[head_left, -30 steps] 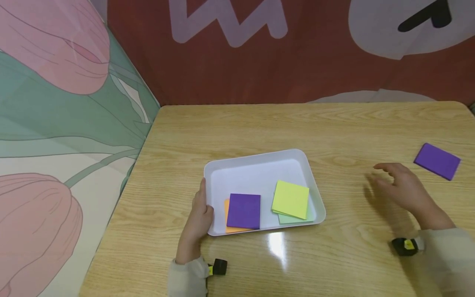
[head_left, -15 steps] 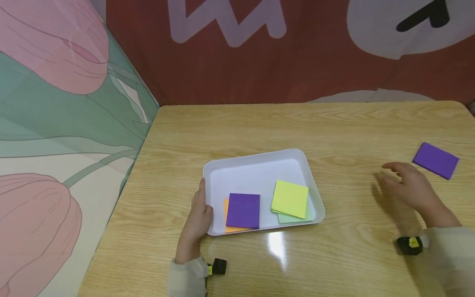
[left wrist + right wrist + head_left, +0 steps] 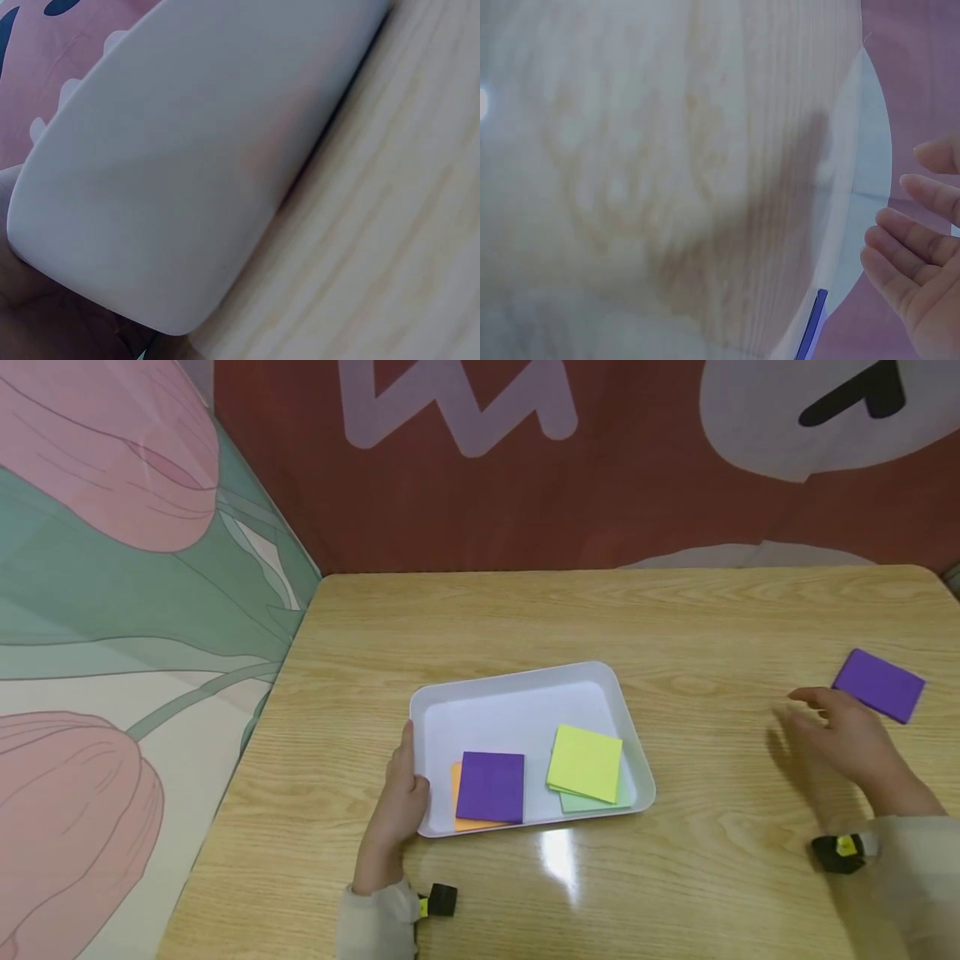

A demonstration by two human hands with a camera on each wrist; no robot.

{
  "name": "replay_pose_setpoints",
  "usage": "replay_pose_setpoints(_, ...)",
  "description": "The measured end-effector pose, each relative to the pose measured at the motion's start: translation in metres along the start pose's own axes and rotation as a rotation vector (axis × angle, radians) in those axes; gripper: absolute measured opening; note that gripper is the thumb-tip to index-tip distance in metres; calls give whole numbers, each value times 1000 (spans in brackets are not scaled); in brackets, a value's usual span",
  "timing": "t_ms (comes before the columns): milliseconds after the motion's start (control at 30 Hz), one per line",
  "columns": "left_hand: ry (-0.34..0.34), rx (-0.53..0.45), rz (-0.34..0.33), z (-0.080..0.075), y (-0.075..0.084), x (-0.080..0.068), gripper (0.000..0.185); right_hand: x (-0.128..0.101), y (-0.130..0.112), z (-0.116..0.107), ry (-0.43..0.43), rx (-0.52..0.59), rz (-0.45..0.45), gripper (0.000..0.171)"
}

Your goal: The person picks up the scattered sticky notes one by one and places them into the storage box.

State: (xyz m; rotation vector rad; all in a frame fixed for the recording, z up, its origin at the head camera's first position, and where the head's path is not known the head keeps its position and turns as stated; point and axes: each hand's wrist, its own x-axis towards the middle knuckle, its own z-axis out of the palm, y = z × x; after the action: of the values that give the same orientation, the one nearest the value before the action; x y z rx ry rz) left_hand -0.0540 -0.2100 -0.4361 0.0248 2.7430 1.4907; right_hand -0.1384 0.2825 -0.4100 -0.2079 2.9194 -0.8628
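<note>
In the head view, my left hand (image 3: 397, 797) lies along the left end wall of a shallow white tray (image 3: 517, 689), index finger straight against it and thumb by the front corner. The left wrist view shows the tray's outer wall (image 3: 172, 165) with part of the hand in shadow at its corner. Inside, a purple sticky-note pad (image 3: 491, 787) overlaps an orange one (image 3: 455, 810), and yellow-green notes (image 3: 585, 762) overlap pale green ones (image 3: 592, 803). My right hand (image 3: 855, 739) is above the table with loosely bent fingers, holding nothing, just nearer than a purple pad (image 3: 879, 685).
The wood-grain table (image 3: 720, 893) reaches back to a dark red printed cloth (image 3: 637, 502). On the left hangs a flower-print cloth (image 3: 75, 677). Each wrist carries a small black camera, the left one (image 3: 442, 900) close to the tabletop. The right wrist view also catches a purple edge (image 3: 812, 322).
My right hand has shifted a little to the right, closer to the purple pad on the table, its fingers still loose. The left hand and tray hold their place.
</note>
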Motion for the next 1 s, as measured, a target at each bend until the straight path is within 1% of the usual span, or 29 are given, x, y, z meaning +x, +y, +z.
replay_pose_setpoints(200,-2,-11,-4,1,-1,0,68,2,6,2,33,-25,32,43)
replay_pose_setpoints(433,-10,-30,-9,1,0,-1,69,2,14,1,40,-8,54,41)
replay_pose_setpoints(633,-17,-27,-15,1,0,-1,69,4,18,-1,33,-38,94,46)
replay_pose_setpoints(767,-13,-32,-7,1,-1,0,69,4,22,-4,58,-53,69,41)
replay_pose_setpoints(867,-8,-36,-8,1,-1,0,69,3,26,-6,61,-39,56,39)
replay_pose_setpoints(1000,-6,-37,-17,2,-1,0,69,3,31,-9,53,-25,67,41)
